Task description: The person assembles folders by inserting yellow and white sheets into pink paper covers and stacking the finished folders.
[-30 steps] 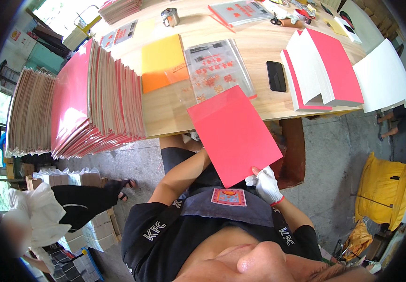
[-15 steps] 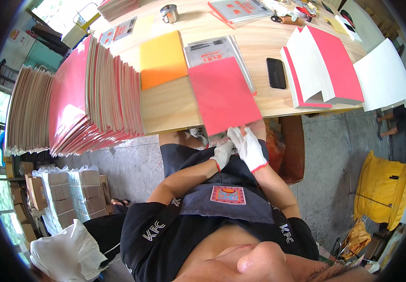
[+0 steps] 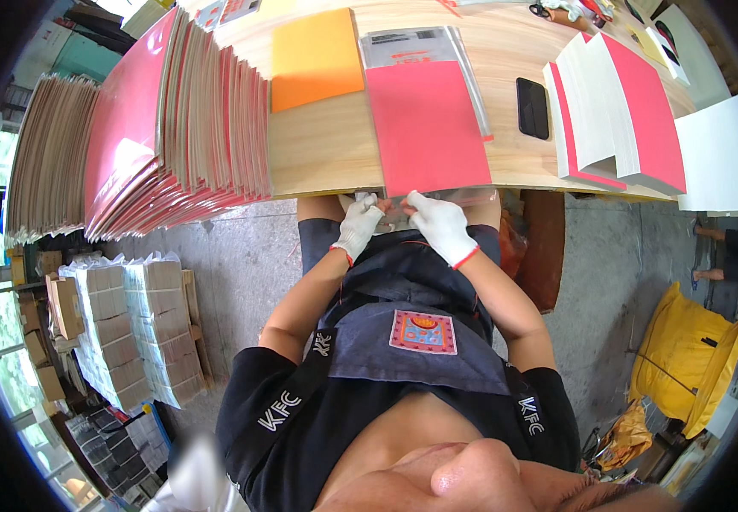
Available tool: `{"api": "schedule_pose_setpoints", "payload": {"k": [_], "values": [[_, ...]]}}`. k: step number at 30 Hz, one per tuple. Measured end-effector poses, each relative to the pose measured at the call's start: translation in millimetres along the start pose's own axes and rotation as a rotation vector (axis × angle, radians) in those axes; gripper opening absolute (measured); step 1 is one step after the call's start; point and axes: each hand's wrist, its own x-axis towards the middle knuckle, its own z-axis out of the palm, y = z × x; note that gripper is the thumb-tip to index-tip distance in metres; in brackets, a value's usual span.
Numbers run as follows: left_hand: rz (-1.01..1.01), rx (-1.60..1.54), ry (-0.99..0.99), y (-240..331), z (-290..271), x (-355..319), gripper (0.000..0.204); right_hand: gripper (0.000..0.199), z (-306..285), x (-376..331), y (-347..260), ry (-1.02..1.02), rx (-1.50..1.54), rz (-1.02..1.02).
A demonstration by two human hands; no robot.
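Note:
A pink sheet [image 3: 428, 128], perhaps a cover or thin booklet, lies over the table's front edge. Clear plastic film [image 3: 398, 217], apparently a sleeve, shows under its near end and between my hands. My left hand [image 3: 358, 224], in a white glove, has its fingers curled at the film's left part. On the other side my right hand [image 3: 442, 226], in a white glove with a red cuff, pinches by the sheet's near edge. Beyond the pink sheet lies a clear-covered grey packet [image 3: 403, 49] with red print, partly covered by it.
Tall stacks of pink-covered booklets [image 3: 215, 128] fill the table's left side. An orange sheet [image 3: 317, 60], a black phone [image 3: 533, 108] and thick pink-and-white paper stacks [image 3: 633, 111] lie on the wooden table. Wrapped bundles [image 3: 134, 333] stand on the floor at left, a yellow sack [image 3: 685, 354] at right.
My hands have moved apart, from nearly touching to either side of the film. The pink sheet now lies straighter. The whole view has shifted, and the person behind me at left shows less.

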Motion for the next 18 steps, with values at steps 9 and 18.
{"api": "schedule_pose_setpoints", "payload": {"k": [9,18], "values": [[-0.173,-0.131,-0.021,2,-8,8,0.024,0.013,20,18,4,-0.009,-0.224,-0.253],[0.541,0.682,0.182,15,-16,-20,0.019,0.021,-70,-217,288,0.17,-0.252,0.938]]}}
